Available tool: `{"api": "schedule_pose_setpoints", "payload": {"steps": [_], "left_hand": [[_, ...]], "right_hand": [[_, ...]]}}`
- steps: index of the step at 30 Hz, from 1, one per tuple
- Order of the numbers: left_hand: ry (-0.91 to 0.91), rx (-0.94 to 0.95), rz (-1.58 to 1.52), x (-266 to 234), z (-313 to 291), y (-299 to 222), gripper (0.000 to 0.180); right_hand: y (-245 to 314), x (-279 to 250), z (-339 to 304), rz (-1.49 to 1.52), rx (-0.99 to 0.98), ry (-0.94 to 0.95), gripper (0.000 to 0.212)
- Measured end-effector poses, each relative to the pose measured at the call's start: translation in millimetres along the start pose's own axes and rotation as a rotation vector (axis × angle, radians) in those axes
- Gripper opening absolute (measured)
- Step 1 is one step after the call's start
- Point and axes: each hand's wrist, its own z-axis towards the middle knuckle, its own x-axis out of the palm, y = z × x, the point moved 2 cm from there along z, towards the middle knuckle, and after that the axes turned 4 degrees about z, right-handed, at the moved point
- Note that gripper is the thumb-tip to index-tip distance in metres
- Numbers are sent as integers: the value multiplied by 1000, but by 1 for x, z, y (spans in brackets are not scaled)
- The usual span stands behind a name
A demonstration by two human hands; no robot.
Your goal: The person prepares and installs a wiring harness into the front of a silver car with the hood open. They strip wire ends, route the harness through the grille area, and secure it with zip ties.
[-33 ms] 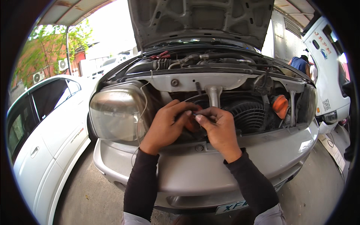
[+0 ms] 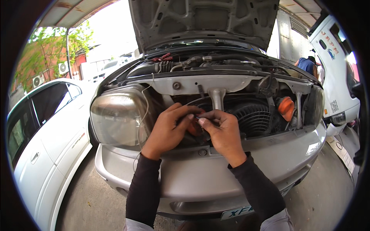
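Both my hands meet in front of the car's open grille area, fingertips almost touching. My left hand (image 2: 166, 133) is closed in a pinch, and so is my right hand (image 2: 224, 134). Between them is something small and dark, mostly hidden by the fingers. Just behind and below the fingertips, an orange horn-shaped part (image 2: 194, 129) shows in part. A thin grey cable (image 2: 196, 100) runs behind my left hand toward the centre support. To the left, a pale thin wire (image 2: 147, 101) hangs down over the clouded headlight (image 2: 115, 115) and passes by my left wrist.
A second orange horn-shaped part (image 2: 286, 109) sits at the right, beyond the black fan shroud (image 2: 254, 118). The silver bumper (image 2: 200, 177) lies under my forearms. Overhead stands the raised hood (image 2: 204, 23). A white car (image 2: 50, 131) is parked at left; another person (image 2: 307, 65) is at far right.
The whole scene sits slightly further left in the picture. Both hands keep their pinch at the same spot, with only slight finger movement.
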Motion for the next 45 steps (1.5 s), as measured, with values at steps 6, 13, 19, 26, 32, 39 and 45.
{"api": "schedule_pose_setpoints", "payload": {"steps": [6,13,19,26,32,39,45], "left_hand": [[-63,181,399,6,-1,-13,29],[-120,365,413,34,2,-32,30],[-139,128,-16,53,6,-31,24],[-329,61,-135,62,-3,-24,19],[-338,-4,-330,62,-3,-23,21],[-274,190,204,50,-13,-7,33],[-194,81,249,10,18,36,42]], "right_hand": [[13,-19,-8,61,-50,-16,13],[19,-51,-31,27,19,-71,15],[22,-52,-35,-81,-134,-106,14],[18,-26,-20,223,-7,-181,13],[17,-6,-18,692,196,-195,10],[1,-25,-11,-499,-597,-299,8],[-33,21,23,110,90,-221,23]]}}
